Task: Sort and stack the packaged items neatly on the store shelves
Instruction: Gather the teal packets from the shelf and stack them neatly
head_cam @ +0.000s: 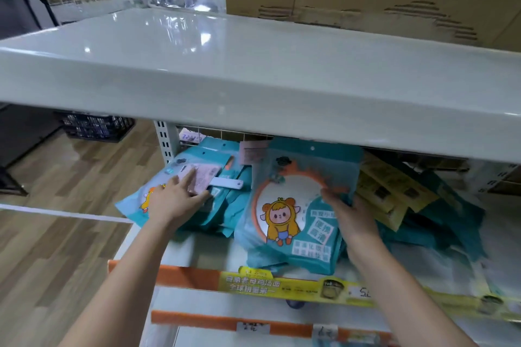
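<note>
Right hand (351,215) holds its grip closed on the upright teal pouch (293,205) at mid-shelf — thumb on its front. At nine o'clock of it, the left hand (174,197) lies open-fingered on the flat pouch stack (225,205); yellow packets (392,191) lean at three o'clock.

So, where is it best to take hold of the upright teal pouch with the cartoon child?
Take the teal pouch by its right edge, coming from the right, where the right hand now holds it. It stands nearly upright and flat, so the thin side edge is free.
</note>
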`<state>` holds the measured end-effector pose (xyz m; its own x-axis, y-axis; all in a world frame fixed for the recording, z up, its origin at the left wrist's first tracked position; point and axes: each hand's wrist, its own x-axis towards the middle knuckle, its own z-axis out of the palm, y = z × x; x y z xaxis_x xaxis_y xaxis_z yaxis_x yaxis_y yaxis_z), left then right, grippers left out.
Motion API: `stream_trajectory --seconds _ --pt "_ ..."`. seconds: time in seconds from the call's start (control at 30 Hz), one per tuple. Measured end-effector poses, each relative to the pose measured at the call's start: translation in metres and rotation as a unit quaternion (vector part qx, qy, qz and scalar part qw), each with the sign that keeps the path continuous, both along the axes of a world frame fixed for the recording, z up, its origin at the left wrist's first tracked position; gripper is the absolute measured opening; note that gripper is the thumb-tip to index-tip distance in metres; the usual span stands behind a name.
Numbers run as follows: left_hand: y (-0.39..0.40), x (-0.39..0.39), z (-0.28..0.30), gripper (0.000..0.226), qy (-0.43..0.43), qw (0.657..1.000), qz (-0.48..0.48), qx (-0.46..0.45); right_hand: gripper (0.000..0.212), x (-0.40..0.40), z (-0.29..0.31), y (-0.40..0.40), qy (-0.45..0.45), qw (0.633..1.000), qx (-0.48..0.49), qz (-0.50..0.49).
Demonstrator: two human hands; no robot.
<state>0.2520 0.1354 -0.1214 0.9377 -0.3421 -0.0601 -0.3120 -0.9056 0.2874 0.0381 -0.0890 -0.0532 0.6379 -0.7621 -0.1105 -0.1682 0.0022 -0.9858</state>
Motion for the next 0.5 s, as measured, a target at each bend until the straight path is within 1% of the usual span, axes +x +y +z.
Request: stream_trajectory --seconds 0.07,0.17,0.3,0.33,0.43,0.5 --pt "-0.002 0.004 0.002 0.077 -0.017 1.000 -0.001 0.012 0.004 -0.002 -0.002 -0.005 -0.001 1.000 0.002 -0.010" --pt "0.001 0.007 -0.002 0.079 -0.028 1.000 -0.009 0.003 0.004 -0.005 -0.003 -0.012 -0.015 0.999 0.014 -0.028" --pt "0.000 -0.008 0.000 0.094 -0.059 0.998 -0.017 -0.011 0.008 -0.005 -0.002 -0.021 -0.043 0.996 0.057 -0.052" --pt "-0.004 -0.015 0.002 0.096 -0.068 0.997 -0.021 -0.016 0.012 -0.005 -0.002 -0.024 -0.048 0.995 0.069 -0.059" --pt "-0.020 -0.031 0.002 0.094 -0.090 0.995 -0.031 -0.024 0.035 -0.006 0.000 -0.030 -0.065 0.990 0.089 -0.085" --pt "-0.024 -0.033 0.000 0.091 -0.087 0.995 -0.022 -0.043 0.036 -0.010 0.001 -0.035 -0.082 0.988 0.080 -0.101"
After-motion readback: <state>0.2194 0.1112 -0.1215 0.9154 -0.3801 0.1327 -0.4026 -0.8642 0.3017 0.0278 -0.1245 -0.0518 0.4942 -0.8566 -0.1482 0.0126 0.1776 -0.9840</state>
